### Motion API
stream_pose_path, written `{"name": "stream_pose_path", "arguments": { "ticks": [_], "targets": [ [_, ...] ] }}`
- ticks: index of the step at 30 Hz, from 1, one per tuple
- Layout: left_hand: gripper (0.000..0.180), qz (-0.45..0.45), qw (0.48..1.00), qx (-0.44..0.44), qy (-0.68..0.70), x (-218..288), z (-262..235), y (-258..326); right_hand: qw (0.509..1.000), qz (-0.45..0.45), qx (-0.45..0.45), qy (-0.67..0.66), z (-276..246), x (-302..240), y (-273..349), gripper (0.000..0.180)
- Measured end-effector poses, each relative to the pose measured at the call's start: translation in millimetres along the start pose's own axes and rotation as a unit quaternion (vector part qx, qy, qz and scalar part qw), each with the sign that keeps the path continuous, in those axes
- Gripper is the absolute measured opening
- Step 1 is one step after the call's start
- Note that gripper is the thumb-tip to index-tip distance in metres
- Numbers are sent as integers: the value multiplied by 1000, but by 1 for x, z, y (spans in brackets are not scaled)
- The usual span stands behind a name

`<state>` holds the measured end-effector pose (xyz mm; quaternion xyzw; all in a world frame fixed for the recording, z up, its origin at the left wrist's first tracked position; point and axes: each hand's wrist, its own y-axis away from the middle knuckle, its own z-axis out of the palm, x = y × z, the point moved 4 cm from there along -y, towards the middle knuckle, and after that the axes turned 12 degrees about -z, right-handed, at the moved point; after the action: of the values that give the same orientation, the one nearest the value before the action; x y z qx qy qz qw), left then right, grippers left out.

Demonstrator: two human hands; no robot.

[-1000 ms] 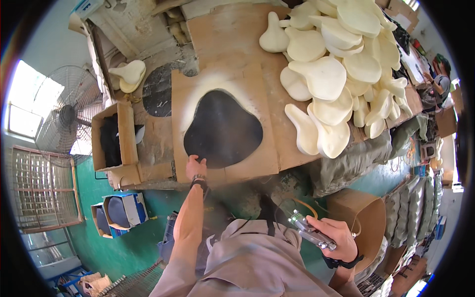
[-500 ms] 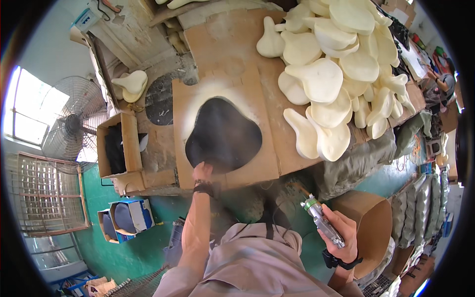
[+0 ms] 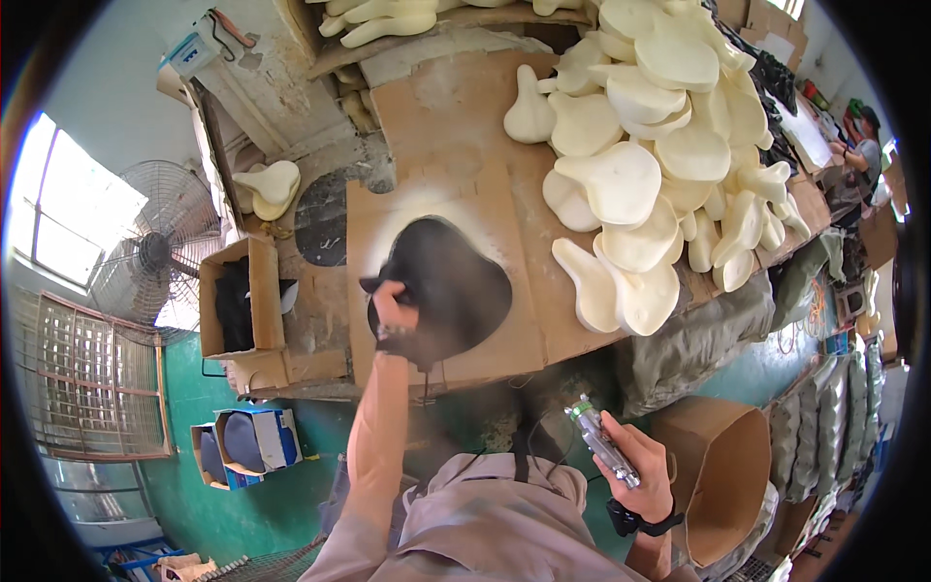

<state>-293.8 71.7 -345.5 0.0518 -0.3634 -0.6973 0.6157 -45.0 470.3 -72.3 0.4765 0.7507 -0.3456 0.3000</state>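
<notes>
My left hand (image 3: 396,310) is closed with its fingers pinched at the left side of a black rounded-triangular sheet (image 3: 456,286). Dark material bunches up by the fingertips, and the fingers partly hide it. The sheet lies on a square of cardboard (image 3: 529,339), where a pale powdery haze rings its far edge. My right hand (image 3: 640,470) grips a metal spray gun (image 3: 603,441) with a green ring, held out over the floor in front of my body, apart from the table.
Cream foam saddle-shaped pads (image 3: 621,184) are heaped at the right of the table. An open carton (image 3: 264,301) with black pieces stands on its left edge. A tall carton (image 3: 722,475) is beside my right hand. A caged fan (image 3: 150,247) stands far left; another person (image 3: 858,160) is far right.
My left hand has moved away from me, from the sheet's near edge to its left side, where dark material now bunches. The spray gun has shifted slightly left and lower.
</notes>
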Motion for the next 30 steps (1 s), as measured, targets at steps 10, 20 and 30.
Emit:
{"name": "stream_pose_path", "arguments": {
  "ticks": [10,20,30],
  "targets": [
    [34,166,970,-166,58,116,124,132,995,-56,-79,-28,24,-12,-30,63],
    [30,224,965,-80,111,104,39,241,964,-128,-230,-48,78,-21,-77,71],
    [34,305,888,115,324,-28,-189,375,871,-231,-431,-54,151,-46,-84,55]
  ]
}}
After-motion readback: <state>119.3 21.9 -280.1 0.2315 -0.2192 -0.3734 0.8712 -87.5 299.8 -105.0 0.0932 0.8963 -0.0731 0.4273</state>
